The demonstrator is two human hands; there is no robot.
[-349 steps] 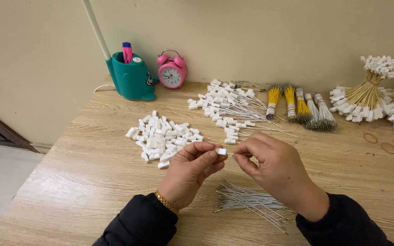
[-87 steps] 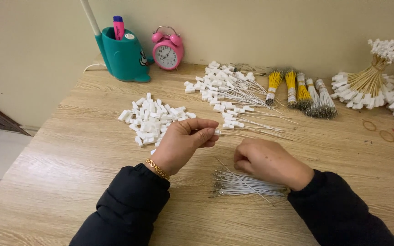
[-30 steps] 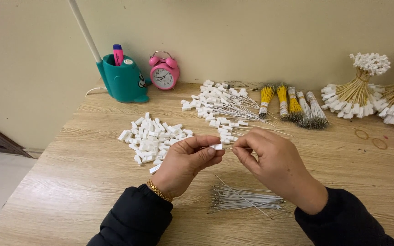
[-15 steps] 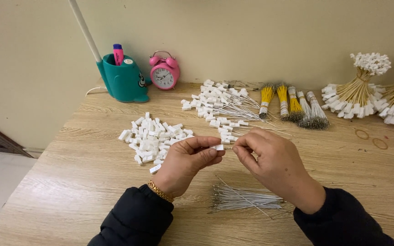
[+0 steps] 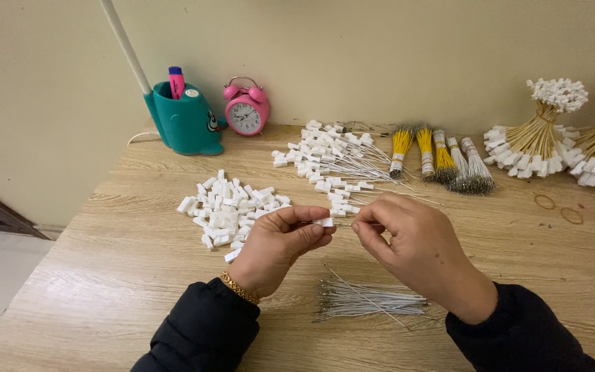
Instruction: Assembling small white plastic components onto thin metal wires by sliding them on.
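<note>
Our left hand pinches a small white rectangular connector; our right hand, just beside it, pinches a thin wire at the connector's end.

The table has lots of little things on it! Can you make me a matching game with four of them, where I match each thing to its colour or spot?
Things:
1. alarm clock
2. pen holder
3. loose white wires
4. small white connector

Colour or spot:
A. teal, with a pink marker standing in it
B. pinched in the left hand, facing the right hand
C. pink, by the wall
D. lying on the wooden table, near the wrists

Pairs: 1-C, 2-A, 3-D, 4-B
</note>
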